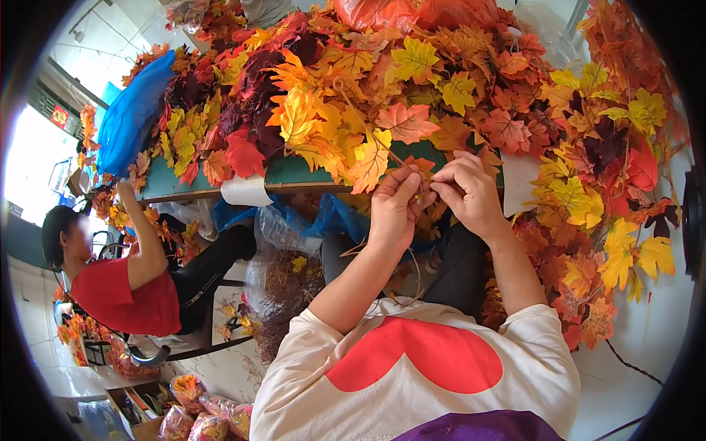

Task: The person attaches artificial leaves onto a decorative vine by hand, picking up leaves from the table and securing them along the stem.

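Observation:
My left hand (397,204) is closed at the table's near edge, pinching the brown stem of an artificial maple leaf garland (370,160). Close beside it, my right hand (472,192) has thumb and finger pinched together at the same stem. What exactly lies between the fingertips is mostly hidden. Orange and yellow leaves stick out just above both hands. A thin brown vine (419,275) hangs below them toward my lap. Behind, a thick heap of artificial leaves (412,66) in red, orange, yellow and dark purple covers the table.
The green table (294,175) has a white sheet (246,191) over its edge. More leaf garlands (588,191) hang at the right. A co-worker in a red shirt (129,298) sits at the left, near a blue plastic bag (136,114). Bagged leaves (209,426) lie at the lower left.

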